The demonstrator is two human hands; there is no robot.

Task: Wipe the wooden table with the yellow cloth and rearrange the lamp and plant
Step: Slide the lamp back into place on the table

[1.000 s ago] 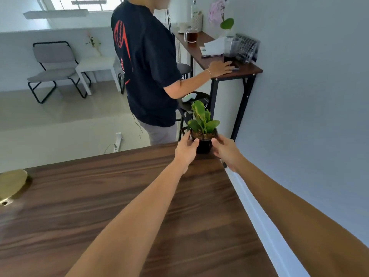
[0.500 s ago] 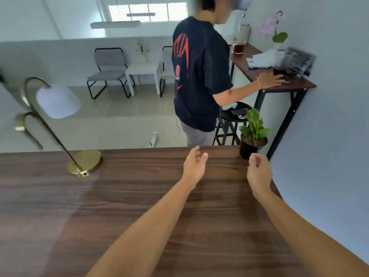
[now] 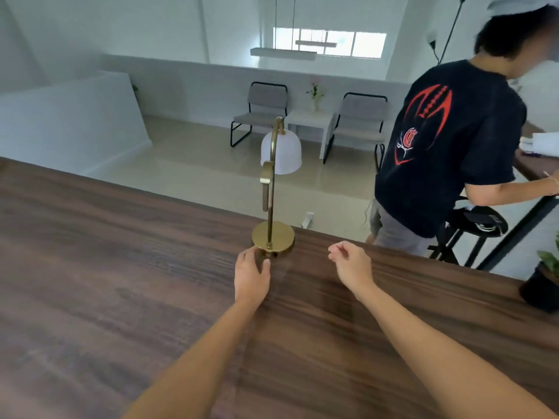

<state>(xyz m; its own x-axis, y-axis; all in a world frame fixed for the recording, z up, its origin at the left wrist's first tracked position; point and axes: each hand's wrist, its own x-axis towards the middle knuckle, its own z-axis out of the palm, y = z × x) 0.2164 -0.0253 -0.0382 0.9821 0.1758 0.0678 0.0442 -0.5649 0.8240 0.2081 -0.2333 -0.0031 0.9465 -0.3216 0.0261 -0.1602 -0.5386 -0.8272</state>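
A brass lamp with a white shade stands near the far edge of the dark wooden table. My left hand lies flat on the table with its fingertips at the near rim of the lamp's round base, holding nothing. My right hand hovers to the right of the base, fingers loosely curled and empty. The potted plant in its black pot sits at the table's far right, cut off by the frame edge. No yellow cloth is in view.
A person in a black T-shirt stands just beyond the table's far edge at the right, beside a black stool. Two grey chairs and a small white side table stand further back on the floor.
Both hands let go of the plant pot and moved left across the table to the lamp base. My view swung left, so the plant now sits at the right edge.
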